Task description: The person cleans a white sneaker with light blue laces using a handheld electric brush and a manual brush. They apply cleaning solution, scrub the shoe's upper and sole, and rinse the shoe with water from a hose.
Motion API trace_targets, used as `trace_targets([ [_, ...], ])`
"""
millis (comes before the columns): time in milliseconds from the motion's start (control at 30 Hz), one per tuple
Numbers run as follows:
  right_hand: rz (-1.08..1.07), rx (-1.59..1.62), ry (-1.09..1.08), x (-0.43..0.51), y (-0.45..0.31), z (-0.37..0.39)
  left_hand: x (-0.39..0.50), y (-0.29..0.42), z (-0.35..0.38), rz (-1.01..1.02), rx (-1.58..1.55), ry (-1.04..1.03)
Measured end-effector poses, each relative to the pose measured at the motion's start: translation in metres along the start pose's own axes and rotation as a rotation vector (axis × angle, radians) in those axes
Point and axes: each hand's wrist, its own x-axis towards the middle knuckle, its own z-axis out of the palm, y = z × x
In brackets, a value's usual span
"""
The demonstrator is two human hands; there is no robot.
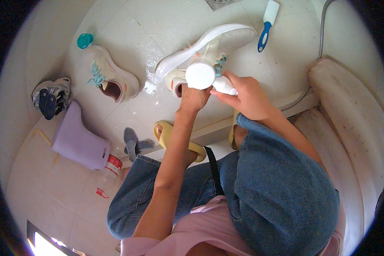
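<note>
A pale sneaker with turquoise laces (204, 52) is tipped on its side over the wet tiles, its white sole facing away from me. My right hand (248, 96) grips the handle of a white hand shower (200, 76), whose head is over the heel end of the shoe. Below the shower head, my left hand (194, 96) is at the shoe's opening; its fingers are hidden, so its grip cannot be told. The matching sneaker (115, 75) stands upright to the left. A scrubbing brush with a blue and white handle (266, 32) lies at the upper right.
Around the left side are a turquoise cap-like item (84, 41), grey sneakers (51, 92), a lilac rubber boot (80, 137), dark insoles (136, 142) and a plastic bottle (110, 169). A floor drain (219, 3) is at the top. The grey hose (321, 35) runs down the right, past a raised ledge.
</note>
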Motion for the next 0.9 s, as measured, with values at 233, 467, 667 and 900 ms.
trace_targets([
  [233,0.054,0.007,0.225,0.000,0.001,-0.012,0.006,0.011,-0.012,-0.049,0.007,-0.103],
  [467,0.168,0.017,0.301,-0.002,0.001,-0.030,0.008,0.012,-0.013,-0.073,-0.014,-0.069],
  [667,0.165,0.058,0.447,-0.007,0.007,-0.042,0.010,0.012,-0.016,-0.047,-0.021,-0.062],
  [900,0.087,0.061,0.268,-0.013,-0.001,-0.022,0.010,0.008,-0.013,-0.032,-0.033,-0.060],
])
